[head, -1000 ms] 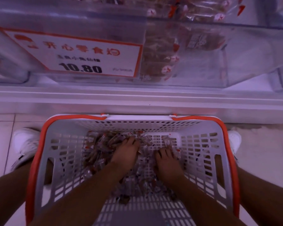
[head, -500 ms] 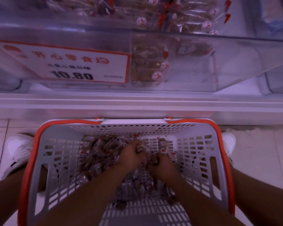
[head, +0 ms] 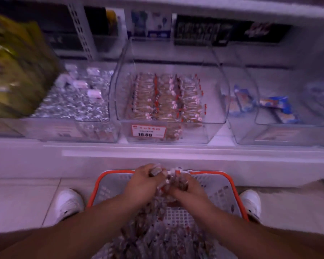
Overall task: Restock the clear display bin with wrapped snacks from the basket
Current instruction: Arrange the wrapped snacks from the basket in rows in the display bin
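Both hands have come up out of the basket [head: 230, 186] since a second ago, and the view has tilted up to show the whole shelf [head: 157, 152]. Left hand [head: 144, 184] and right hand [head: 185, 187] are pressed together over the basket's far rim, each closed on a shared bunch of snacks [head: 168, 179]. More snacks [head: 157, 232] lie loose in the basket below the forearms. Basket sits on the floor between two white shoes [head: 68, 202]. Clear bin [head: 219, 101] stands on the shelf straight ahead, far of the hands, part filled with rows of wrapped snacks toward its left; its right part is bare. Price tag [head: 148, 131] reading 10.80 on its near face. Bin of silver wrapped sweets [head: 77, 101] to the left, blue packs [head: 273, 104] in bins to the right. Frame is blurred.
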The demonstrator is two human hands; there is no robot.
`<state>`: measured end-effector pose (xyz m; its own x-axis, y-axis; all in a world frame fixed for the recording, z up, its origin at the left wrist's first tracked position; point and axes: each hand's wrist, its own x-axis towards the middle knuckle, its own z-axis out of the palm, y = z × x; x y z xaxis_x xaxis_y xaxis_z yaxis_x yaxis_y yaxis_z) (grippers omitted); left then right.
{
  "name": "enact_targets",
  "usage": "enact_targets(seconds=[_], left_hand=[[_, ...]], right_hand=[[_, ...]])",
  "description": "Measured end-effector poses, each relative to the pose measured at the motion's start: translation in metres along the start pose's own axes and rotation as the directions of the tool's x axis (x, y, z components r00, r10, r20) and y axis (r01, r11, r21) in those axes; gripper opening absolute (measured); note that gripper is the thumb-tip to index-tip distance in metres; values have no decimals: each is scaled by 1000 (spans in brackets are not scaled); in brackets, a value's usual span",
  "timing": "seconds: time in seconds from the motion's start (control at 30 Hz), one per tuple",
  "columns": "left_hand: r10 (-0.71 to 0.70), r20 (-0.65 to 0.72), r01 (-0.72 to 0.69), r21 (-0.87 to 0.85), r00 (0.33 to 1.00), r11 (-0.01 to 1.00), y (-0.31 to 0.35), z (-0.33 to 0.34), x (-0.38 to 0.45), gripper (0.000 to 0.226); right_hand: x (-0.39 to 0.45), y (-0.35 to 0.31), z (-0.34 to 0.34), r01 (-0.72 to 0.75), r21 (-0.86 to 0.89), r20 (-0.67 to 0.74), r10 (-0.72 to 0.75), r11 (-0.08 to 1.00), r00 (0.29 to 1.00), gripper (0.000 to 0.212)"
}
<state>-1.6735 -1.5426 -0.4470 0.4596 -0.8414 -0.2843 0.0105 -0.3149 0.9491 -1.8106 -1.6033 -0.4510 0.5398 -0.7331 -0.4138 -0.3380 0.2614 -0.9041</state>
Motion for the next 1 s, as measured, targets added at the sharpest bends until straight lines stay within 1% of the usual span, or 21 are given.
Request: enact_targets(seconds=[0.03, 0.1, 0.13, 0.17, 0.2, 0.23, 0.27, 0.3, 0.33, 0.37, 0.43, 0.5, 0.57, 0.6, 0.63, 0.7, 0.77, 0.8, 0.87, 0.93, 1.0], left_hand=[[-25, 16, 27, -107, 1000, 994, 15, -2, -12, 24], [-83, 70, 99, -270, 994, 958, 36, -11, -29, 13], [-109, 113, 141, -321, 988, 937, 44, -17, -35, 11], [-121, 151, 167, -349, 981, 922, 52, -22, -40, 16], [-103, 150, 146, -321, 983, 936, 56, -27, -42, 21], [-79, 114, 107, -268, 990, 957, 60, -29, -43, 23], [-81, 43, 89, -227, 996, 970, 62, -31, -42, 23], [-102, -20, 95, -220, 995, 971, 64, -30, -41, 21], [-141, -43, 125, -271, 989, 955, 68, -28, -39, 19], [-169, -12, 155, -344, 986, 926, 69, -26, -39, 23], [-221, 103, 244, -414, 970, 877, 71, -20, -32, 47], [-161, 168, 209, -327, 973, 922, 73, -16, -26, 58], [-63, 223, 129, -293, 973, 948, 69, -13, -26, 50], [-44, 230, 120, -328, 972, 937, 65, -11, -25, 42], [-39, 215, 119, -378, 976, 918, 63, -8, -24, 36], [-91, 142, 151, -500, 986, 853, 61, -2, -22, 32], [-159, 48, 157, -590, 986, 792, 61, 0, -19, 23], [-178, 7, 146, -606, 984, 782, 61, 0, -17, 18], [-197, -68, 118, -597, 978, 793, 63, -3, -14, 17], [-200, -132, 84, -596, 971, 798, 65, -5, -11, 15], [-191, -190, 47, -579, 963, 814, 67, -7, -8, 8]], right_hand=[[-12, -14, -4, 50, 28, 10, -50, 998, 999, 22], [-34, -39, -13, 101, 98, 50, -107, 990, 993, 26], [-43, -48, -18, 96, 135, 83, -108, 986, 991, 26], [-50, -55, -22, 76, 169, 115, -97, 983, 989, 27], [-54, -60, -25, 59, 190, 139, -86, 980, 987, 29], [-57, -65, -28, 38, 215, 156, -72, 976, 985, 31], [-59, -69, -30, 6, 257, 174, -52, 966, 983, 32], [-60, -73, -32, -37, 311, 205, -29, 950, 978, 32], [-60, -77, -32, -76, 364, 244, -16, 928, 970, 31], [-58, -80, -32, -104, 409, 276, -14, 907, 961, 31], [-52, -87, -28, -131, 449, 329, -27, 884, 944, 33], [-45, -89, -26, -138, 423, 371, -32, 896, 928, 34], [-39, -89, -25, -131, 384, 400, -36, 914, 916, 31], [-37, -90, -26, -124, 364, 410, -39, 923, 911, 30], [-36, -90, -26, -115, 347, 409, -40, 931, 912, 29], [-31, -89, -25, -92, 313, 365, -30, 945, 930, 29], [-24, -85, -22, -65, 316, 267, -22, 947, 963, 26], [-20, -83, -20, -60, 342, 218, -17, 938, 976, 23], [-14, -83, -19, -89, 419, 173, 16, 904, 985, 16], [-10, -85, -21, -160, 476, 193, 75, 865, 978, 10], [-8, -86, -25, -195, 467, 177, 125, 863, 976, 10]])
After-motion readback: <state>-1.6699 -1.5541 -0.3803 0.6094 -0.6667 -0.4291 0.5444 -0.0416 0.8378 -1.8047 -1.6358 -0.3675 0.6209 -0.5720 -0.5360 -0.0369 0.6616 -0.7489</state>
